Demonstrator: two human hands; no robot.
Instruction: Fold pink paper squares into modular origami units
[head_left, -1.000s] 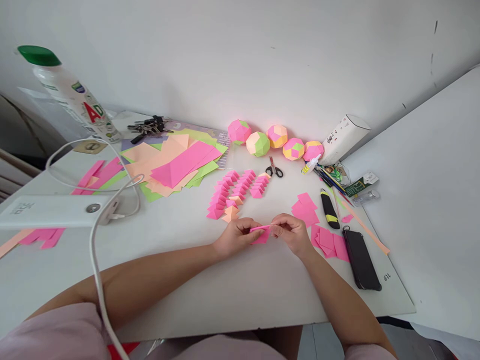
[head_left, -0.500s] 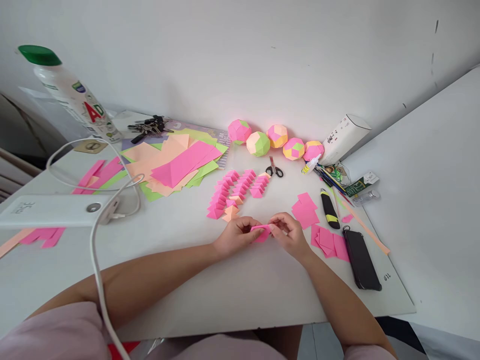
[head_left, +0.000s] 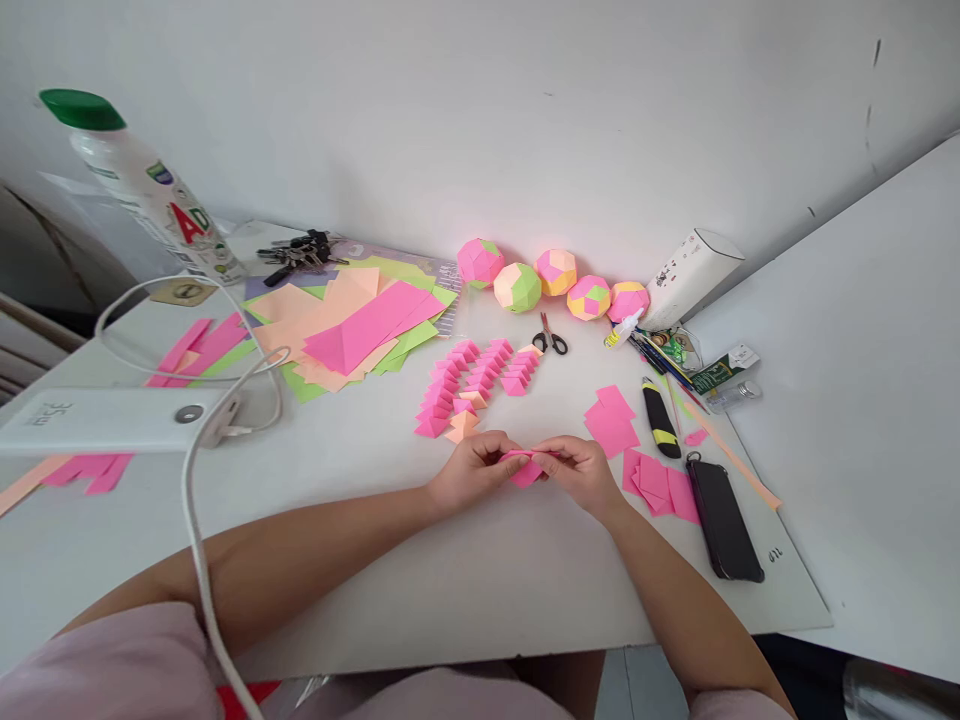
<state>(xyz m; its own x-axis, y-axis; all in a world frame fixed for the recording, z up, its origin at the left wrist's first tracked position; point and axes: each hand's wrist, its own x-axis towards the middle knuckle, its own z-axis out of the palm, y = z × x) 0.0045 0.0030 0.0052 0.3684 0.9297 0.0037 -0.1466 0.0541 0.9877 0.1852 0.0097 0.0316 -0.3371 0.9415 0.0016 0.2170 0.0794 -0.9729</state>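
Note:
A small folded pink paper piece is pinched between my left hand and my right hand, just above the white table. Both hands have their fingers closed on it, thumbs on top. Behind them stand rows of folded pink paper units with two peach ones. Loose pink paper squares lie to the right of my right hand, and more pink pieces lie beside a black phone.
Several coloured paper balls line the wall. Scissors, a utility knife, pens and a white box lie right. Coloured sheets, keys, a bottle, a power bank and cable sit left.
My right hand has drawn closer to the left and its fingers have curled down onto the pink piece, pressing it flatter. The other things on the table have not moved.

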